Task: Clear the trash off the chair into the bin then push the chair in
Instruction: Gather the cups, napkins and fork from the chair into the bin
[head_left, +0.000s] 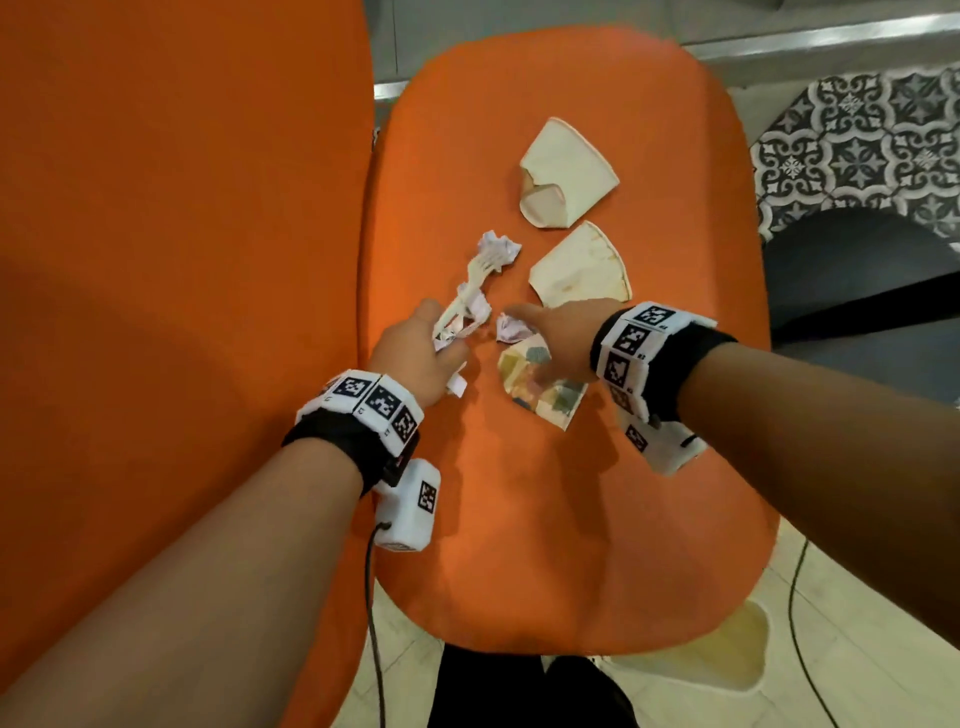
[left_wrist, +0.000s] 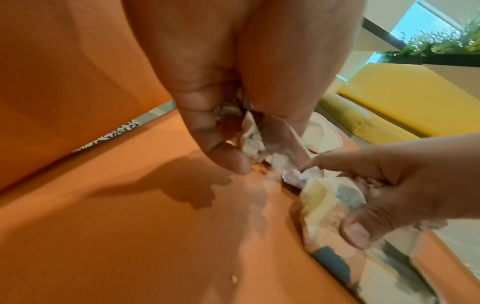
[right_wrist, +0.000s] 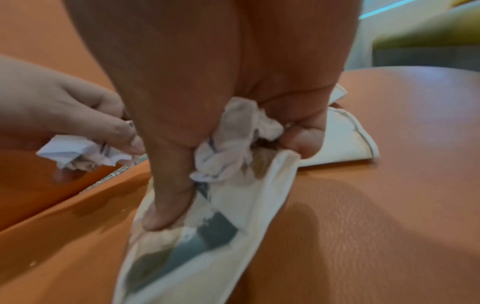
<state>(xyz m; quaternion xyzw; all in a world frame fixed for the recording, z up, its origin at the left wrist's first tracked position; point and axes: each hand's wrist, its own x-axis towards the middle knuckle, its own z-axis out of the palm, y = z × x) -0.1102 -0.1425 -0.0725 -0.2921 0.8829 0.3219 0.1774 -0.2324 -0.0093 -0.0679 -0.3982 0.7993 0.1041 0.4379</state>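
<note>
Trash lies on the orange chair seat (head_left: 519, 519). My left hand (head_left: 447, 332) grips a crumpled paper (head_left: 475, 312) and the handle of a white plastic fork (head_left: 470, 286); the same paper wad (left_wrist: 253, 139) sits between its fingers in the left wrist view. My right hand (head_left: 540, 343) holds another paper wad (right_wrist: 233, 139) against the palm, and its thumb pinches a flattened patterned cup (head_left: 545, 395) that still lies on the seat. A third crumpled paper (head_left: 498, 249) lies under the fork's tines. Two flattened cream cups (head_left: 566, 171) (head_left: 582, 270) lie beyond my hands, untouched.
The orange backrest (head_left: 182, 208) rises on the left. Patterned floor tiles (head_left: 857, 130) and a dark rounded object (head_left: 841, 270) are to the right of the seat. A pale object (head_left: 727, 654) lies on the floor under the seat's front edge. A yellow bench (left_wrist: 402, 98) stands beyond.
</note>
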